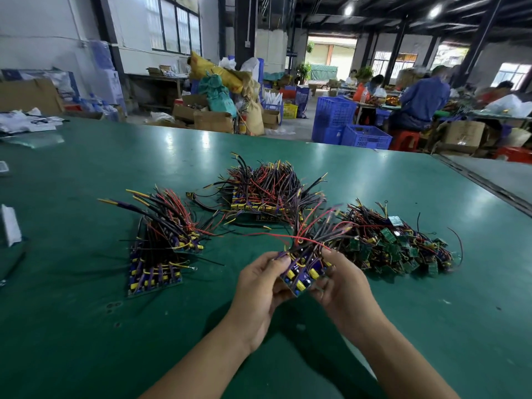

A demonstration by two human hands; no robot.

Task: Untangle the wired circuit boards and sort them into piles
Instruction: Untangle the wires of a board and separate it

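A small bundle of wired circuit boards point(302, 273) is being gripped from both sides, with the fingers of the left hand point(259, 286) and the right hand point(341, 286) curled round it, over the near middle of the green table point(86, 326). Its red and purple wires are being fanned upward. A stacked pile point(157, 257) is lying to the left and a second pile point(264, 194) farther off. A tangled heap point(400, 243) is lying to the right, near the right hand.

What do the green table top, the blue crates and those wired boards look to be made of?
The green table top looks like a smooth rubber or vinyl mat: soft sheen mirroring the ceiling lights. The blue lattice crates look like moulded plastic: even colour, gridded walls. The wired circuit boards being held seem rigid laminate with plastic-sheathed wires, judging by flat edges and glossy coloured strands.
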